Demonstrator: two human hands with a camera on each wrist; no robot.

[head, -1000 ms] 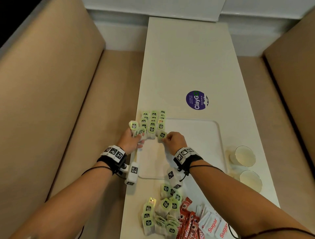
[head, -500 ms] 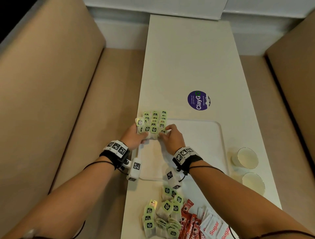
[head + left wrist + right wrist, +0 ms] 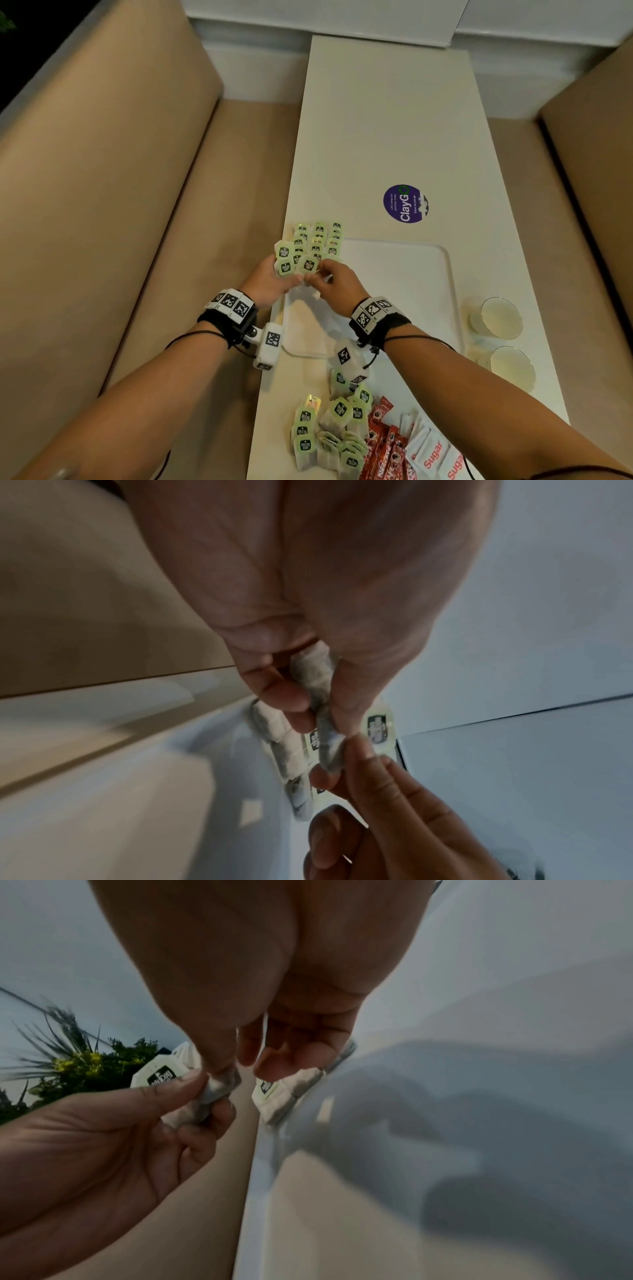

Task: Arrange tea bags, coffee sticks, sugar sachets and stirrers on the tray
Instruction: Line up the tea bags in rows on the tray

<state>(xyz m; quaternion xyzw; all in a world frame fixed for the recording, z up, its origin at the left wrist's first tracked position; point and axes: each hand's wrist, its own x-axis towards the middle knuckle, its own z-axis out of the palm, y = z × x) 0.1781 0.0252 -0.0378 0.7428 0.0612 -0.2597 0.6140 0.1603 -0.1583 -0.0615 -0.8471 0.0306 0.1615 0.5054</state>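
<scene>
tray (image 3: pixel 404 284): white, shallow rim, on the table (image 3: pixel 394 120); we'd call it stiff and easy to slide, mostly bare
tea bags on tray (image 3: pixel 320 240): overlapping rows at its far-left corner
loose tea bags (image 3: pixel 330 431): pile on table near us, off the tray
coffee sticks (image 3: pixel 383 442): red, "NESCAFE" partly readable, beside that pile
sugar sachets (image 3: pixel 431 452): white, "Sugar" in red; likely light and crinkly
sticker (image 3: pixel 405 203): purple, "ClayGo"
left hand (image 3: pixel 270 282): clamped on a bunch of tea bags (image 3: pixel 286 258)
right hand (image 3: pixel 337 282): thumb and finger pinching one bag of that bunch
handling: we judge the bags light, soft and tearable; pinch the paper edge or green tag (image 3: pixel 309 264)
tag print: too small to read
stirrers: none seen
</scene>
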